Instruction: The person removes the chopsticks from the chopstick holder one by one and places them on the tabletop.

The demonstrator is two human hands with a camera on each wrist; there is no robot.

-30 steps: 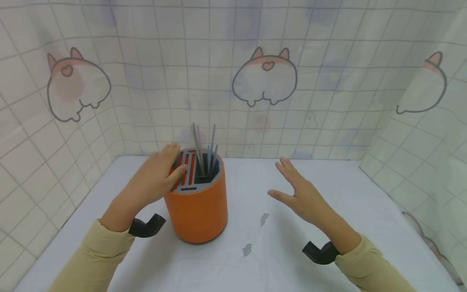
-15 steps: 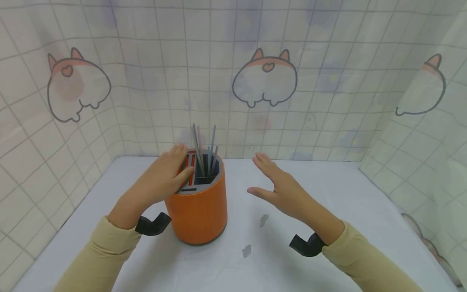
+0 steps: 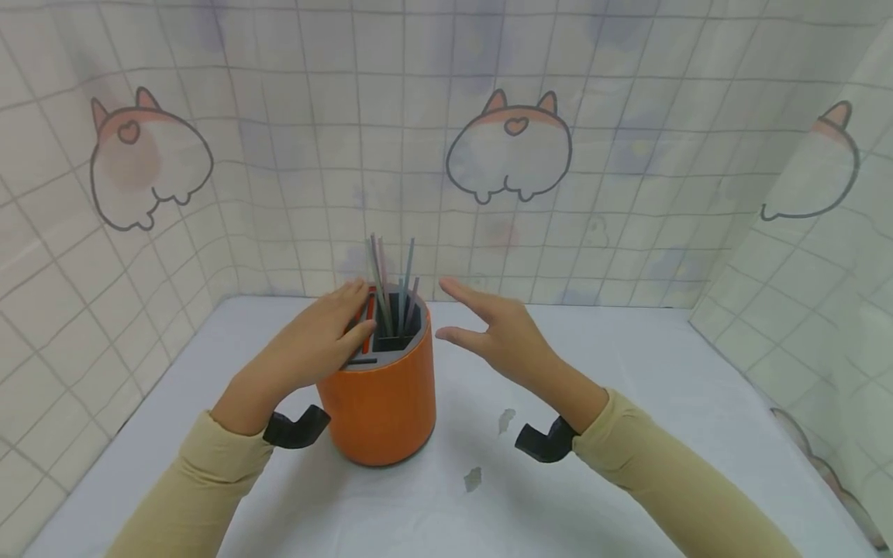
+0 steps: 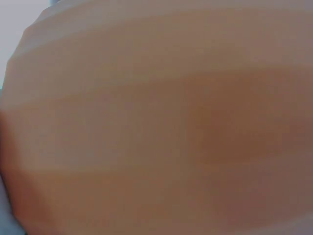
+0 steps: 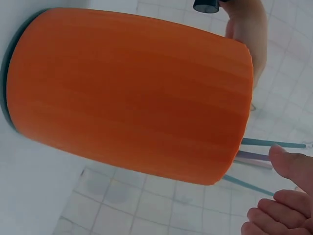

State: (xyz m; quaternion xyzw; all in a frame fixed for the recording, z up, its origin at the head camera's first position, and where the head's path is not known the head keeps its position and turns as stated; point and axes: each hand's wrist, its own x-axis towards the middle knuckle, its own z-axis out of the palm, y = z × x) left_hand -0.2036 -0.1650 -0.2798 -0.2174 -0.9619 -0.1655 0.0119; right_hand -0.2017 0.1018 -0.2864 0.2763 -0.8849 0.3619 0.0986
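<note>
An orange cylindrical holder [image 3: 380,411] stands on the table, its grey top [image 3: 387,358] cut with slots and a larger opening. Several thin, straw-like sticks [image 3: 408,267] in pale blue, pink and grey lean up out of that opening. Over the left part of the top lies my left hand [image 3: 314,341], fingers stretched and overlapping the slots. My right hand [image 3: 505,337] is just right of the rim, thumb and fingers spread apart around air. In the right wrist view, its fingers [image 5: 281,208] are beside the sticks. Blurred orange-brown surface [image 4: 122,132] fills the left wrist view.
A white cloth [image 3: 628,364] with two grey leaf-shaped marks [image 3: 473,479] covers the table. Behind and at both sides hangs a grid-patterned curtain [image 3: 314,155] with cartoon animal prints. Black bands [image 3: 547,442] are on both wrists.
My right hand has moved left, from well away from the holder to close beside its rim. My left hand has shifted slightly right across the top. The holder has stayed in place.
</note>
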